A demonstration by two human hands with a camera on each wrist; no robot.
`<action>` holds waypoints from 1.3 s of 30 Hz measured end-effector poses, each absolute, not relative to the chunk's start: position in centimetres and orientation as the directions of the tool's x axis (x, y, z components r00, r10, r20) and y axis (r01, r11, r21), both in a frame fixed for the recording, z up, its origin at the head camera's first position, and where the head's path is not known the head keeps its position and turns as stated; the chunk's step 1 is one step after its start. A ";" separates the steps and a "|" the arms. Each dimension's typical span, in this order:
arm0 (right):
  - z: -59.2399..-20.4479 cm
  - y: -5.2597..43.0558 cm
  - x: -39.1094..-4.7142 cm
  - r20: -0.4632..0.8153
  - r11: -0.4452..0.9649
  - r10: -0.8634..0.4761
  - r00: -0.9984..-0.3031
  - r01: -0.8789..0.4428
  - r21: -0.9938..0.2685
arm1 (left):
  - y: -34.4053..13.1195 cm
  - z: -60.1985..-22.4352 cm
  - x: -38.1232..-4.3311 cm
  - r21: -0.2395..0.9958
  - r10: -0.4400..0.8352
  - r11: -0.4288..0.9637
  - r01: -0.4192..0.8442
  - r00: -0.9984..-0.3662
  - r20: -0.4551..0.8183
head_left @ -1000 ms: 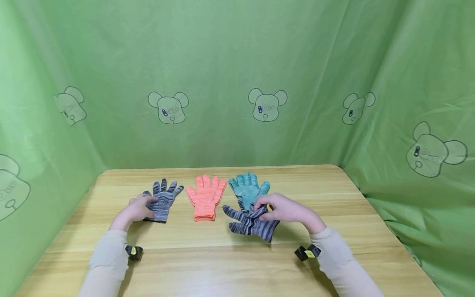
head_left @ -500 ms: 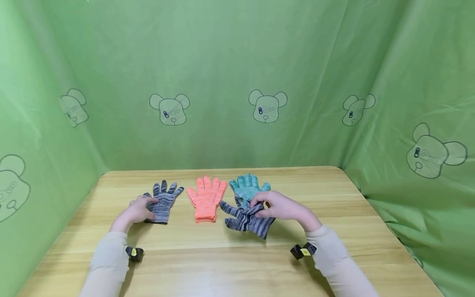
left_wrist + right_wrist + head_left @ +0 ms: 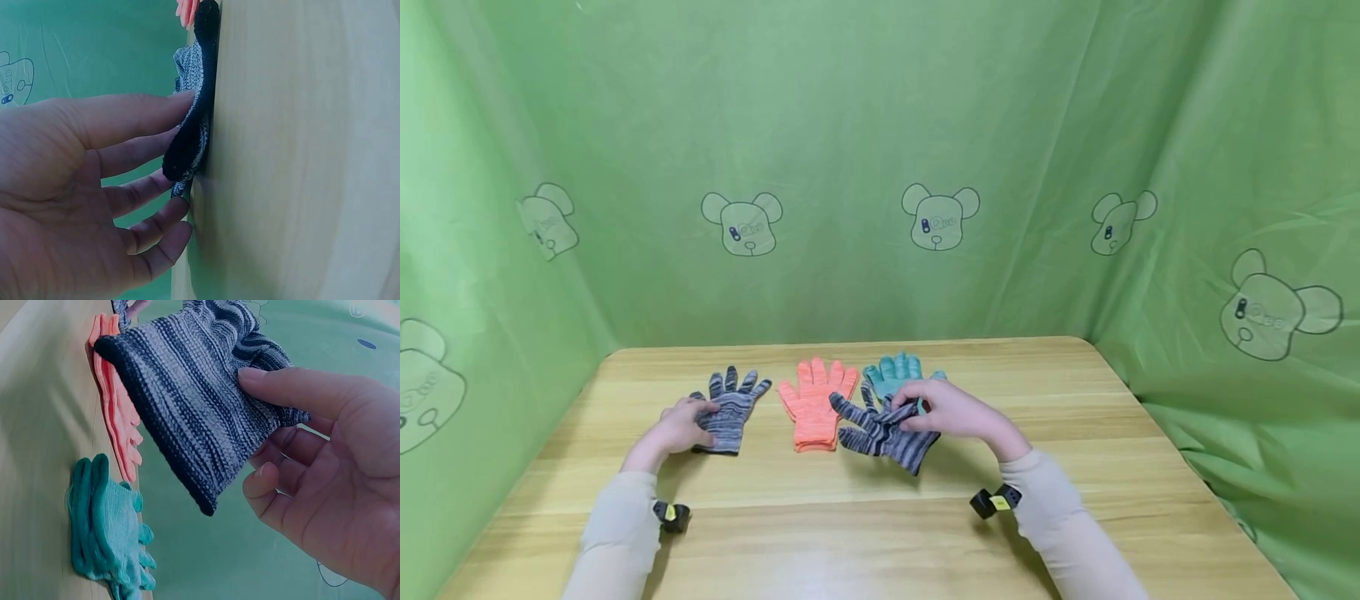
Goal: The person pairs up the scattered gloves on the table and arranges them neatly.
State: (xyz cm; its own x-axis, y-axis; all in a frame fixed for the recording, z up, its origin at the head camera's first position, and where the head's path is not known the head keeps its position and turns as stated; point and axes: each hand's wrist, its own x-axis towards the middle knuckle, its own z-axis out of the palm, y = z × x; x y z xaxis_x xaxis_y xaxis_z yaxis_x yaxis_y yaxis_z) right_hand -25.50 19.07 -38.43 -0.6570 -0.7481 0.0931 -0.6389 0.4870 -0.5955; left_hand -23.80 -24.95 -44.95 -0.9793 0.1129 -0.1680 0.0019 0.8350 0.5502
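Observation:
In the head view my right hand point(image 3: 951, 408) pinches a grey-and-black striped knit glove point(image 3: 910, 448) between thumb and fingers. The right wrist view shows that glove's dark-edged cuff point(image 3: 165, 428) raised off the table, its fabric bunched at the thumb. On the left, my left hand point(image 3: 683, 425) rests on a matching striped glove point(image 3: 730, 417) that lies flat, fingers pointing away. Up close in the left wrist view, the left thumb point(image 3: 137, 115) touches this glove beside its black cuff point(image 3: 187, 140), and the other fingers hang loosely bent along its side.
Between the hands lies a pair of orange gloves point(image 3: 815, 408), stacked flat. Behind the raised glove is a teal pair point(image 3: 891, 375), partly covered by it and the right hand. Everything lies on a wooden table point(image 3: 820, 542) enclosed by green curtains point(image 3: 842, 108).
My right hand has moved left with the striped glove, from in front of the teal pair toward the orange pair. The left hand has stayed in place on its glove.

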 end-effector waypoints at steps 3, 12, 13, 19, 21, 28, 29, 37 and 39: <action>-38.5 18.7 -25.7 0.087 0.493 -0.734 -0.673 -0.617 -0.613 | -25.0 -45.0 -23.7 0.555 0.114 0.832 0.003 -0.980 -0.165; -38.5 17.5 -26.0 0.086 0.478 -0.723 -0.686 -0.585 -0.655 | -25.5 -45.3 -23.6 0.606 0.123 0.795 0.001 -0.980 -0.159; -38.5 17.4 -26.0 0.091 0.476 -0.723 -0.685 -0.589 -0.653 | -25.5 -45.4 -23.6 0.609 0.126 0.793 0.004 -0.979 -0.158; -38.3 16.5 -26.3 0.118 0.469 -0.721 -0.683 -0.607 -0.642 | -25.9 -45.6 -23.7 0.641 0.147 0.767 0.012 -0.976 -0.158; -38.4 16.2 -26.4 0.122 0.465 -0.720 -0.683 -0.605 -0.646 | -26.0 -45.6 -23.7 0.651 0.149 0.759 0.007 -0.975 -0.163; -38.5 15.3 -26.6 0.130 0.449 -0.719 -0.683 -0.599 -0.663 | -26.0 -45.5 -23.6 0.664 0.146 0.748 -0.013 -0.972 -0.182; -38.6 15.2 -26.6 0.132 0.450 -0.716 -0.685 -0.599 -0.663 | -26.0 -45.5 -23.6 0.664 0.145 0.748 -0.014 -0.972 -0.184; -38.7 14.1 -26.5 0.142 0.462 -0.703 -0.697 -0.600 -0.654 | -25.8 -45.2 -23.7 0.668 0.146 0.744 -0.019 -0.971 -0.191; -38.8 13.9 -26.6 0.144 0.453 -0.709 -0.690 -0.603 -0.656 | -25.8 -45.2 -23.7 0.669 0.147 0.743 -0.017 -0.971 -0.187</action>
State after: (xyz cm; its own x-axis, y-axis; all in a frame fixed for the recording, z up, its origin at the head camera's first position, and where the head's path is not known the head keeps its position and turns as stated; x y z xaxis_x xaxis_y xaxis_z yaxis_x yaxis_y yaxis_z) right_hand -26.61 13.86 -38.75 -0.6904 -0.7089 0.1445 -0.6030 0.4535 -0.6563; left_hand -23.68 -25.77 -45.20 -0.9714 0.1467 -0.1869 -0.0166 0.7428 0.6693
